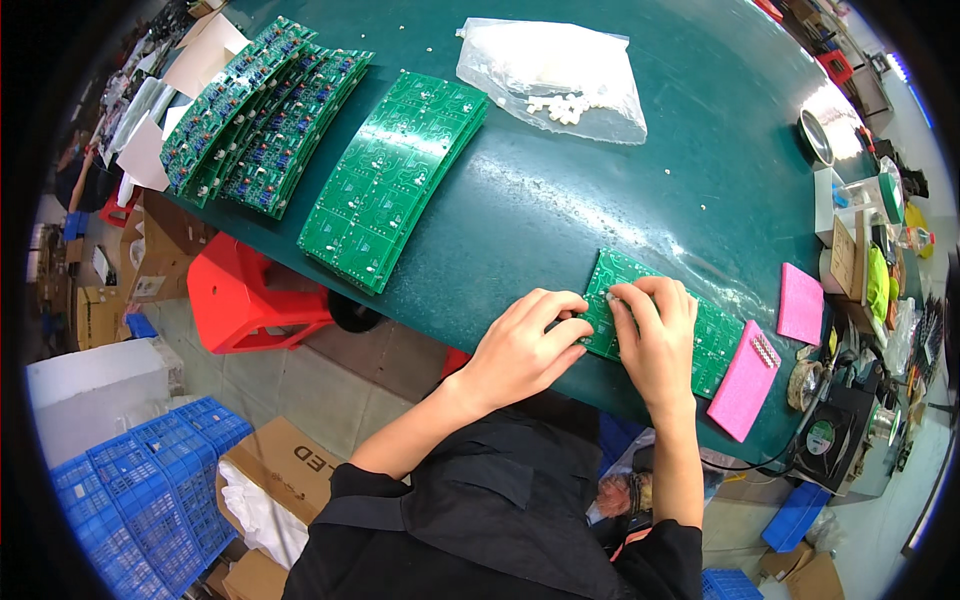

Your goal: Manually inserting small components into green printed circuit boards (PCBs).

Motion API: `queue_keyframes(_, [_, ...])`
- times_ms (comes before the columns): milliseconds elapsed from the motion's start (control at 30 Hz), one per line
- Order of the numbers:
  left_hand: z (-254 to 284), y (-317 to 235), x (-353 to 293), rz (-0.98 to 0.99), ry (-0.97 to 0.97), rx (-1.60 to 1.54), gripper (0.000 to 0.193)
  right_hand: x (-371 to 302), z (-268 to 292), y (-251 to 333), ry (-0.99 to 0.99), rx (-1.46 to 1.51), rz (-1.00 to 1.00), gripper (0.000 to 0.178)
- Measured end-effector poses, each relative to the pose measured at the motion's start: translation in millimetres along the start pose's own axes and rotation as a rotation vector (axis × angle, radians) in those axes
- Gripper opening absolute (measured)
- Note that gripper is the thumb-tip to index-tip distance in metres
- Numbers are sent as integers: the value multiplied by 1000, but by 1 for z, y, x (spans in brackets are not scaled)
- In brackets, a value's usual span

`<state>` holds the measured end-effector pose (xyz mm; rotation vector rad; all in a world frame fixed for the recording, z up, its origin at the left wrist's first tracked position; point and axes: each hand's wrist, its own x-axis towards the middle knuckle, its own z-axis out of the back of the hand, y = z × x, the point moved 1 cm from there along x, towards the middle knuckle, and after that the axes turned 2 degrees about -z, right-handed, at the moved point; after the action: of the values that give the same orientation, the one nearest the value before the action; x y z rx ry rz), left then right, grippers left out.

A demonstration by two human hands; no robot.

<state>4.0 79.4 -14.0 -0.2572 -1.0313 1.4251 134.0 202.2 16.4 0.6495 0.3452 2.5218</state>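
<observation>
Circuit board lies along the near edge of the worktop — left hand at its left end, right hand over it; whether either grip is closed, I can't tell.

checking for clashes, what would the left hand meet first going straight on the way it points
The left hand would likely meet the green circuit board first, then perhaps the right hand; depth unclear.

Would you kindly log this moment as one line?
left hand: at green circuit board, left edge | right hand: over board | beside board: pink block | farther back: clear plastic bag
</observation>
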Motion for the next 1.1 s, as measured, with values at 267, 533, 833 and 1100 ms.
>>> queue_keyframes(267, [0, 0, 0, -4, -2, 2, 23, -4, -5, -4, -6, 70, -30, 18])
queue_keyframes(533, [2, -2, 0, -3, -6, 16, 23, -10, -14, 5, -108, -52, -9, 19])
queue_keyframes(833, [3, -4, 6, 13, 111, 37, 22, -12, 17, -5, 27, 87, -92, 23])
queue_keyframes(1100, [6, -11, 32, 6, 283, -46, 22, -122, 95, -131, -300, -438, -771, 23])
